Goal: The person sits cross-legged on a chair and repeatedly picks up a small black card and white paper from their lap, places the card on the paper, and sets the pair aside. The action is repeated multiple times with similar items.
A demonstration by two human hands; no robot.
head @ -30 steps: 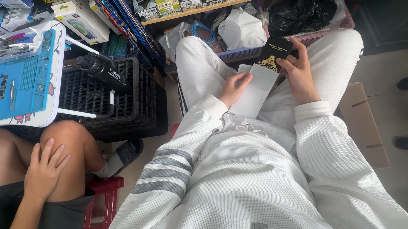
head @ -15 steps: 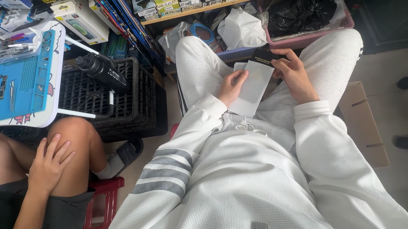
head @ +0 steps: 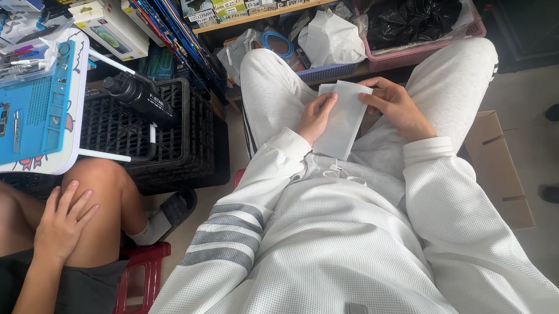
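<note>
Here the left hand (head: pixel 316 117) pinches one long edge of a flat white packet (head: pixel 343 119) while the right hand (head: pixel 396 106) grips its top corner, steadying it over the lap; whether it is sealed, I cannot tell. A co-worker's hand (head: pixel 61 223) rests on a bare knee nearby.

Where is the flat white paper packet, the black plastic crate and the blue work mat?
Flat white paper packet (head: pixel 341 122), head view, middle of its face.
Black plastic crate (head: pixel 181 136), head view, its gridded top right part.
Blue work mat (head: pixel 30 117), head view, bare centre.
</note>
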